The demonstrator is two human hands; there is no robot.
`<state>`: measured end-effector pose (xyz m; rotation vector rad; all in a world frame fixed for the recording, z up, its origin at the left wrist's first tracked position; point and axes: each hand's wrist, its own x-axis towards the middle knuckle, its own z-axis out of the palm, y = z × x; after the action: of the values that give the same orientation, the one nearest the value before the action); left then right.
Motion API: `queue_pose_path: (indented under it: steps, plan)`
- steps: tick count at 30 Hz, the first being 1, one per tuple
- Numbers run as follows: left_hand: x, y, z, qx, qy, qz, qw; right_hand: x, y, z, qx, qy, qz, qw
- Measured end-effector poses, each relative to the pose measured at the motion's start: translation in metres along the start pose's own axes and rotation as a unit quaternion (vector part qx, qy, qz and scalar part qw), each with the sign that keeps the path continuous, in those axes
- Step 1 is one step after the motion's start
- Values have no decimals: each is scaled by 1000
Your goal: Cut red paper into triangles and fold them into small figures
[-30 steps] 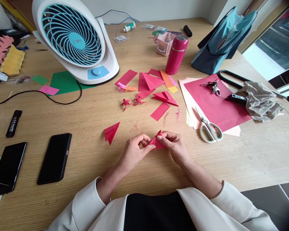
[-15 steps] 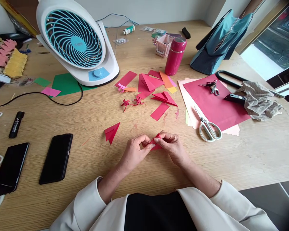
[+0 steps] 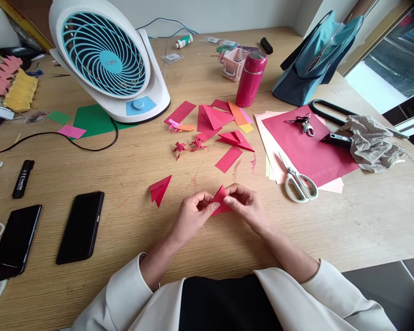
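A small red paper (image 3: 221, 197) with a pointed top is held between both hands near the table's front. My left hand (image 3: 195, 214) pinches its left side, thumb in front. On its right side, my right hand (image 3: 246, 206) pinches the edge between thumb and curled fingers. A folded red paper (image 3: 160, 189) lies to the left of my hands. Beyond them are a red rectangle (image 3: 228, 159), a folded red piece (image 3: 236, 139) and two small red folded figures, one of them (image 3: 197, 144) beside the other. Part of the held paper is hidden by my fingers.
Scissors (image 3: 296, 184) lie on stacked paper sheets (image 3: 303, 156) at the right, with keys (image 3: 305, 123) above. A pink bottle (image 3: 251, 79), a teal bag (image 3: 313, 59) and a white fan (image 3: 106, 59) stand farther back. Two phones, one nearer (image 3: 80, 227), lie left.
The held paper's top now stands up as a flat point where it was curled over. My right fingers have shifted slightly, showing more of the paper.
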<state>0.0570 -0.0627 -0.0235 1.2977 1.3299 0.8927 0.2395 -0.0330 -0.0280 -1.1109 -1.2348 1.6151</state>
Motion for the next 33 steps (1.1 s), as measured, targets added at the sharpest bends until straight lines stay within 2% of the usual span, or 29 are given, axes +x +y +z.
queue_pose_path:
  steps: [2, 8, 13, 18, 22, 27, 33]
  plan:
    - [0, -2, 0, -6, 9, 4, 1000, -1, 3, 3, -48, -33, -2, 998]
    - [-1, -5, 0, 81, 15, 48, 995, -1, 9, 3, -9, -26, -2, 1000]
    - [-2, -2, 1, 113, 8, 54, 992, 1, 9, 0, 15, -12, -2, 1000]
    - [-1, -3, 1, 124, 4, 60, 990, 2, 12, -1, -7, -37, 14, 999]
    - [-1, -5, 2, 140, 15, 70, 988, 0, 15, 1, -28, -37, -4, 999]
    - [-2, -4, 3, 147, 30, 77, 986, -4, 16, 7, -45, -66, -4, 997]
    - [-2, -6, 0, 180, 19, 124, 976, -7, 15, 11, -71, -45, -27, 996]
